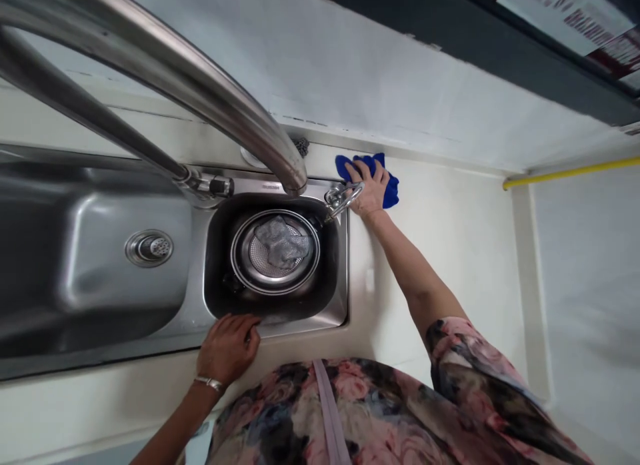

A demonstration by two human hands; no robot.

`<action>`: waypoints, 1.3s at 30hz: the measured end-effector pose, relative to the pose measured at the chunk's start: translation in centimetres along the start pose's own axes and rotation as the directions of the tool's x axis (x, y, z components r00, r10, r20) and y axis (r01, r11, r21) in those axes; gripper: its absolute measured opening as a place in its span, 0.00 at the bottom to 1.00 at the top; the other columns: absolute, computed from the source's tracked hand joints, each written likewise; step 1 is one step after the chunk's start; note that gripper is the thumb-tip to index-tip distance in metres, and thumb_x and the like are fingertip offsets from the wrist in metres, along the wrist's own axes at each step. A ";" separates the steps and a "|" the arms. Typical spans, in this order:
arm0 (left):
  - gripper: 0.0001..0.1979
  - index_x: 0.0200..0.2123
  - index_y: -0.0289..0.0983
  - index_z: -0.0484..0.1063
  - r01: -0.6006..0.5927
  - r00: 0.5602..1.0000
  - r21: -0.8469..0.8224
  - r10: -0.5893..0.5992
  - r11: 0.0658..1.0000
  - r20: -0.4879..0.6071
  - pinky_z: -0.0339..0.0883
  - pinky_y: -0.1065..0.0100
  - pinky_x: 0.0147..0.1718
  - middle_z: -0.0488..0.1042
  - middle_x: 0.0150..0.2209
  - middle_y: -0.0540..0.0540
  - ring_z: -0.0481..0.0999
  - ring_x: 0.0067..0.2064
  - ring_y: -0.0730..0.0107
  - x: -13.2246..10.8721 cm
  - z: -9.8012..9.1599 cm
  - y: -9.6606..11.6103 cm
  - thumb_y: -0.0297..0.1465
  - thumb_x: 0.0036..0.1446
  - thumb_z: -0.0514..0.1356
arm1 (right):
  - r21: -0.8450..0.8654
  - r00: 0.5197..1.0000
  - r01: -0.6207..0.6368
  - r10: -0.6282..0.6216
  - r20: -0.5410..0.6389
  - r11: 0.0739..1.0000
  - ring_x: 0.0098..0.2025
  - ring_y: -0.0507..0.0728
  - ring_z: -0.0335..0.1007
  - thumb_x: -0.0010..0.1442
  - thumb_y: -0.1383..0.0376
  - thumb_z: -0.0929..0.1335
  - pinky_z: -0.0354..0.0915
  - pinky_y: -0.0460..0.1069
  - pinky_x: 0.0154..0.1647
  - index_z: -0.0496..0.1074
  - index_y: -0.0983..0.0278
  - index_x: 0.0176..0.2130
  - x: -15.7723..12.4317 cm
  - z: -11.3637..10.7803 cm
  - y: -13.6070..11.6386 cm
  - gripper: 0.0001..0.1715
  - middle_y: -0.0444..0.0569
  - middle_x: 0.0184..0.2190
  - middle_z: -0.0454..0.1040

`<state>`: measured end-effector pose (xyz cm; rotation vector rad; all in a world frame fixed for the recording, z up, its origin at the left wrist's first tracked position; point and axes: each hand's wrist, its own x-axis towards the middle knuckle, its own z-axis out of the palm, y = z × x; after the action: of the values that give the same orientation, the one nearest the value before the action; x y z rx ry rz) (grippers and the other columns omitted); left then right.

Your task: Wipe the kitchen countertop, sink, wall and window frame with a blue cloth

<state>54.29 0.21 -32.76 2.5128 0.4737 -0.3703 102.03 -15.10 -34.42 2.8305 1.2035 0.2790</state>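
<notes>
The right hand (371, 188) is pressing a blue cloth (391, 192) onto the white counter (450, 238) at the far wall, just beside the sink (341, 272), fingers bent over it. The left hand (229, 348) is lying open and flat on the sink's front edge, holding nothing

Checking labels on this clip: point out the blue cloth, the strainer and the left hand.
blue cloth (393, 190): head view, its bare right edge.
strainer (239, 255): head view, left rim.
left hand (227, 348): head view, back of hand.
</notes>
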 end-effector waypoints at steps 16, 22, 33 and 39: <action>0.20 0.45 0.40 0.85 0.057 0.998 0.017 -0.057 0.998 0.023 0.67 0.49 0.64 0.85 0.46 0.41 0.82 0.49 0.51 0.4 -0.9 0.5 0.33 0.62 0.53 | 0.119 0.994 -0.107 0.109 -0.014 0.987 0.69 0.79 0.49 0.72 0.56 0.59 0.50 0.75 0.65 0.69 0.56 0.70 2.9 -0.6 -1.3 0.31 0.56 0.66 0.67; 0.20 0.45 0.40 0.85 0.076 0.997 0.040 -0.077 0.996 0.029 0.67 0.49 0.64 0.85 0.46 0.41 0.82 0.50 0.51 0.6 -1.2 0.7 0.33 0.62 0.53 | 0.085 0.985 0.045 -0.058 0.165 0.995 0.69 0.81 0.50 0.72 0.56 0.61 0.49 0.76 0.64 0.63 0.44 0.72 2.8 -2.3 -1.8 0.32 0.49 0.73 0.61; 0.20 0.46 0.40 0.85 0.061 0.998 0.096 -0.061 0.993 -0.001 0.70 0.53 0.60 0.85 0.46 0.42 0.82 0.50 0.52 0.6 -1.4 0.7 0.33 0.64 0.53 | 0.098 0.998 -0.045 0.041 0.040 0.994 0.70 0.74 0.50 0.66 0.62 0.65 0.49 0.66 0.68 0.71 0.53 0.68 -7.8 -3.1 1.3 0.33 0.48 0.68 0.69; 0.20 0.44 0.41 0.85 0.050 0.999 0.087 -0.049 0.995 -0.012 0.70 0.54 0.58 0.85 0.45 0.42 0.82 0.49 0.51 0.7 -1.4 1.0 0.33 0.64 0.52 | 0.091 0.967 -0.234 0.242 -0.086 0.968 0.68 0.75 0.56 0.65 0.62 0.65 0.54 0.67 0.67 0.76 0.58 0.63 -16.9 -3.6 3.8 0.30 0.52 0.64 0.74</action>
<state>55.59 0.35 -31.42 2.5919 0.5356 -0.4056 92.55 -29.92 -32.92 3.0669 0.9057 0.3907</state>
